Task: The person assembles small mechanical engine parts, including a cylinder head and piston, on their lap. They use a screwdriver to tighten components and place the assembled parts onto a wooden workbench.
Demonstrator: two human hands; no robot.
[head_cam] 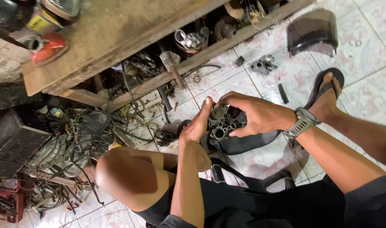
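A person is squatting over a tiled floor [370,46]. Both hands are gripping a dark metal engine part [221,124] above the knees: the left hand [197,124] is closing on its side, the right hand [254,114] is wrapping over its top. A wooden shelf [117,38] is standing just beyond.

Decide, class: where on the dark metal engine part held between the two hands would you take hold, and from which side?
Grip the metal engine part by its outer sides, as the left hand and right hand do, coming from left and right. Its upturned face is full of round holes, which gives the fingers no flat surface.
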